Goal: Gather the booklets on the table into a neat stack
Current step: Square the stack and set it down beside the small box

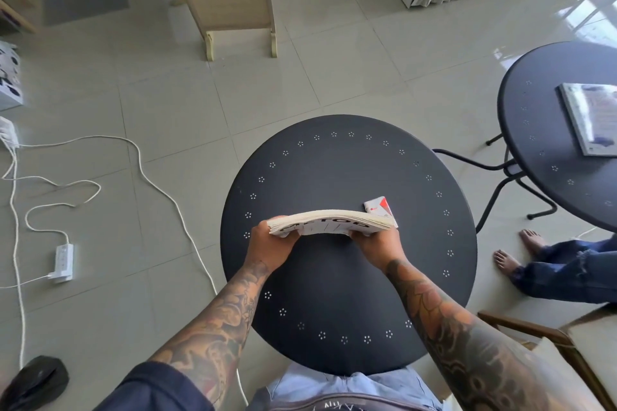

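A stack of booklets (329, 223) with black lettering on the top cover is held just above the round black table (350, 277), bowed slightly upward in the middle. My left hand (267, 245) grips its left end and my right hand (377, 242) grips its right end. One small red-and-white booklet (379, 205) lies on the table right behind the stack's right end, partly hidden by it.
A second round black table (541, 130) stands at the right with a white book (591, 120) on it. A person's bare feet (514, 257) are beside it. White cables and a power strip (63, 262) lie on the tiled floor at the left. A wooden chair (567, 354) is at the lower right.
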